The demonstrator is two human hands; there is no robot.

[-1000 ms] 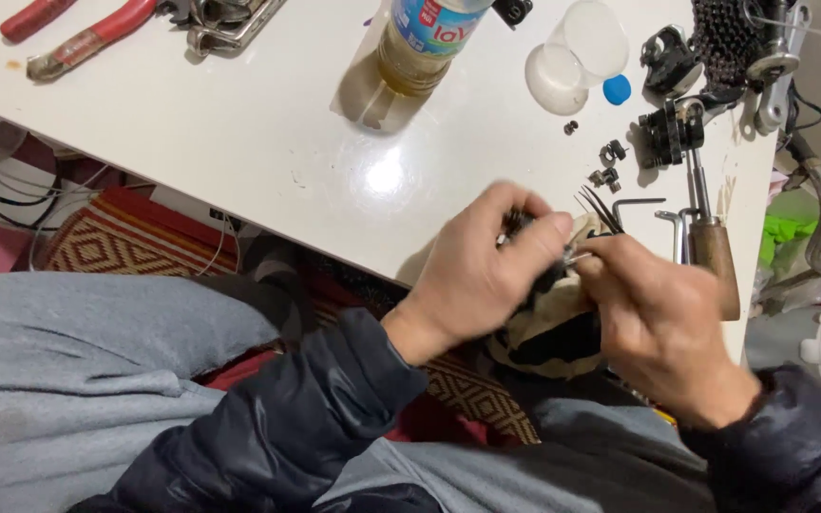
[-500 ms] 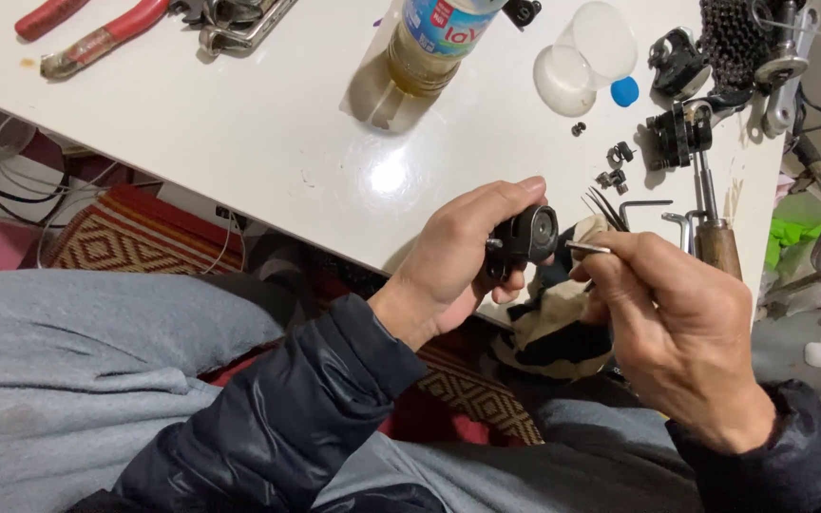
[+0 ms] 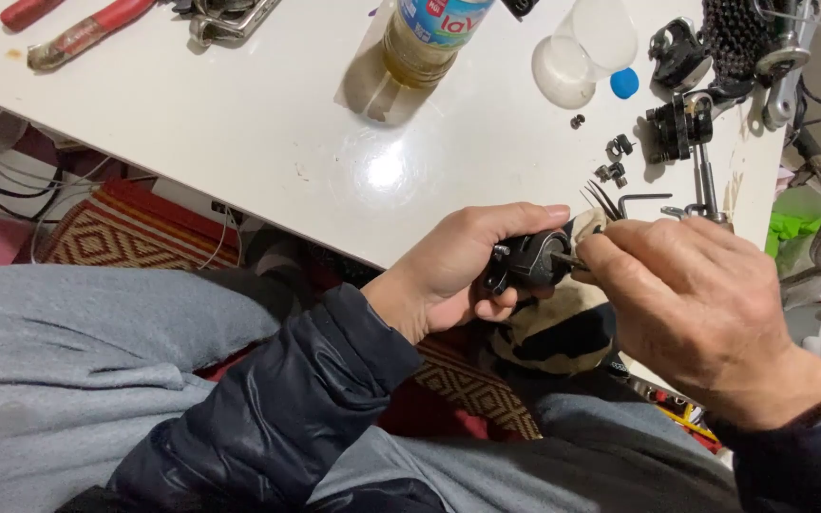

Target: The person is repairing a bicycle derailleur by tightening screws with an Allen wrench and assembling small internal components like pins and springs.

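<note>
Across the top of the view runs the white rectangular tabletop (image 3: 239, 123), its near edge just above both hands. On it we note a clear plastic bottle of yellowish liquid (image 3: 425, 43), red-handled pliers (image 3: 87, 28), a black toothed sprocket cluster (image 3: 738, 38) and small dark metal fittings (image 3: 615, 161) at the right. Below the edge, our left hand (image 3: 458, 271) closes round a small black rounded metal component (image 3: 529, 261), held in the air just off the table. Our right hand (image 3: 696, 304) pinches a thin dark metal tool (image 3: 567, 258), its tip touching the component's right face.

Change since a second ago: the hands were bunched together with the component hidden; now it is exposed and the tool meets it. We judge the tool is being seated, not yet turned.

Component's long axis lies roughly left to right, the working face pointing towards the right hand; the tool runs along that line.
</note>
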